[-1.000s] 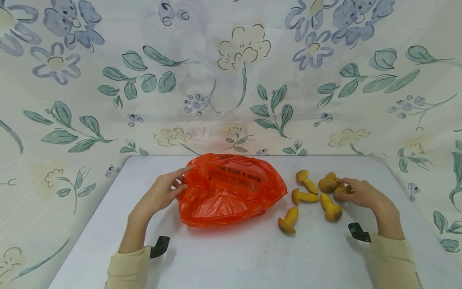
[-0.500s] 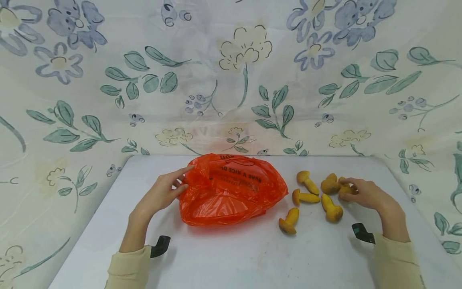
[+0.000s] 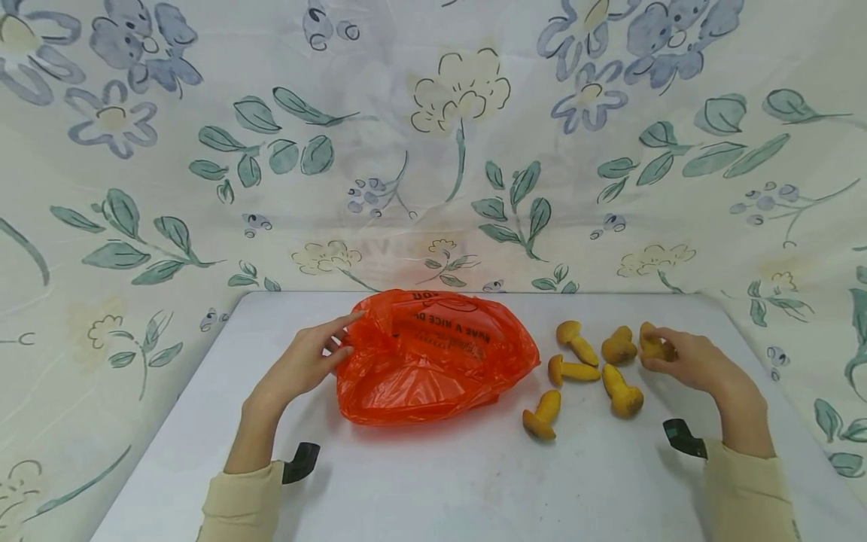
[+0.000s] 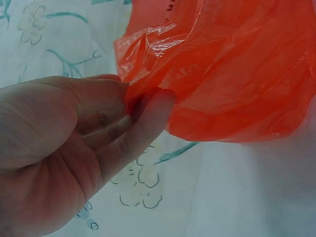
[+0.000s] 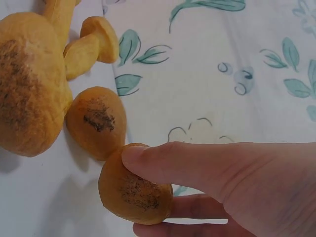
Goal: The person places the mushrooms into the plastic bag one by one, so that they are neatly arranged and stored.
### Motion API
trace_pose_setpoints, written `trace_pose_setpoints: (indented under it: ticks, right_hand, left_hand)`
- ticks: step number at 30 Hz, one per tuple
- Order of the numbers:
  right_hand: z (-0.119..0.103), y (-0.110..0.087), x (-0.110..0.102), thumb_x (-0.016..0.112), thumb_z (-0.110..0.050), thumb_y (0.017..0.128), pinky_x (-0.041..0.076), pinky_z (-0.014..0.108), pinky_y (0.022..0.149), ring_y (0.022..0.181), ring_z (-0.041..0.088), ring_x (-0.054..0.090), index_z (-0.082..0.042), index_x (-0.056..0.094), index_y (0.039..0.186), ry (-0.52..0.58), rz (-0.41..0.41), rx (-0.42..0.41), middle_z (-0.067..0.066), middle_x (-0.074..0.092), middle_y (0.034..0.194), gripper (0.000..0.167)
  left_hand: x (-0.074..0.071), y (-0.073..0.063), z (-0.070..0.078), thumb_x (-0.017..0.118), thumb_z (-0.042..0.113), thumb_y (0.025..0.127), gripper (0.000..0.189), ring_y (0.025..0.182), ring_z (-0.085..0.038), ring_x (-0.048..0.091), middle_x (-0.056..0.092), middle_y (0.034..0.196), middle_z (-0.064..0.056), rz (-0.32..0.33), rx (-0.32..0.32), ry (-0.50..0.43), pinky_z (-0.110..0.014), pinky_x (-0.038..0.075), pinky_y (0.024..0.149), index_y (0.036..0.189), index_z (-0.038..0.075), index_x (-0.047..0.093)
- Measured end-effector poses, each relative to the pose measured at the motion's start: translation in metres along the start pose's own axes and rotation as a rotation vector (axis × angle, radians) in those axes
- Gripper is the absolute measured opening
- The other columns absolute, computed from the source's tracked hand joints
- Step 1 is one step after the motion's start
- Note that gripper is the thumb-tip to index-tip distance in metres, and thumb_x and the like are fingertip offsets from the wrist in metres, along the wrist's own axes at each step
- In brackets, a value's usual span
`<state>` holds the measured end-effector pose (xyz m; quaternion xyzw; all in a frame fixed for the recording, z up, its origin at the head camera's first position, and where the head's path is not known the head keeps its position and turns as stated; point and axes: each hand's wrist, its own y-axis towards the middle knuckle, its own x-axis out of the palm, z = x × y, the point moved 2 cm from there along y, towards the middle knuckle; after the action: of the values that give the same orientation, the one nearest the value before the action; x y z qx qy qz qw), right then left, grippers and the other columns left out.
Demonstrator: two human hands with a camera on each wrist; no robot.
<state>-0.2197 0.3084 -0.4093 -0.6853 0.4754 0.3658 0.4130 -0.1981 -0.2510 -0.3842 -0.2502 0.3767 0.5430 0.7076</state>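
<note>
Near table's far edge [image 3: 609,296], bag [image 3: 433,369], gap, mushrooms [image 3: 619,348]

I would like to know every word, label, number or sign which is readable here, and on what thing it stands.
"HAVE A NICE D", upside down on the red bag; the line's end is not readable.
"YOU", apparently, also upside down, near the bag's far edge.
Too blurred to read: smaller print beside the first line, and letter fragments in the left wrist view.
No numbers can be read.
</note>
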Motion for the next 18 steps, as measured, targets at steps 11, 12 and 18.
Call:
trace_pose_setpoints:
  ticks: [11,12,18]
  right_hand:
    - [-0.007,-0.003,-0.006,0.067,-0.031,0.092,0.052,0.054,0.080,0.095,0.038,0.058,0.004,0.046,0.139,-0.020,0.056,-0.038,0.029,0.061,0.114,0.062]
    - [-0.008,-0.003,-0.006,0.067,-0.030,0.092,0.051,0.057,0.083,0.099,0.040,0.058,0.003,0.047,0.139,-0.019,0.064,-0.043,0.030,0.060,0.117,0.061]
    - [-0.014,-0.005,-0.007,0.067,-0.026,0.092,0.044,0.066,0.095,0.113,0.049,0.054,0.002,0.048,0.138,-0.018,0.103,-0.059,0.033,0.056,0.128,0.057]
  left_hand:
    - [0.000,0.000,0.000,0.062,0.001,0.092,0.059,0.089,-0.020,0.062,0.066,0.110,-0.015,-0.001,-0.003,0.002,-0.024,0.059,0.067,0.147,0.013,0.045]
    - [0.000,0.000,0.000,0.063,0.001,0.092,0.059,0.089,-0.020,0.062,0.066,0.110,-0.015,0.000,-0.001,0.003,-0.024,0.059,0.067,0.147,0.013,0.045]
    - [0.000,0.000,0.001,0.063,0.001,0.092,0.059,0.089,-0.020,0.063,0.066,0.112,-0.015,0.000,0.002,-0.003,-0.025,0.060,0.067,0.147,0.014,0.045]
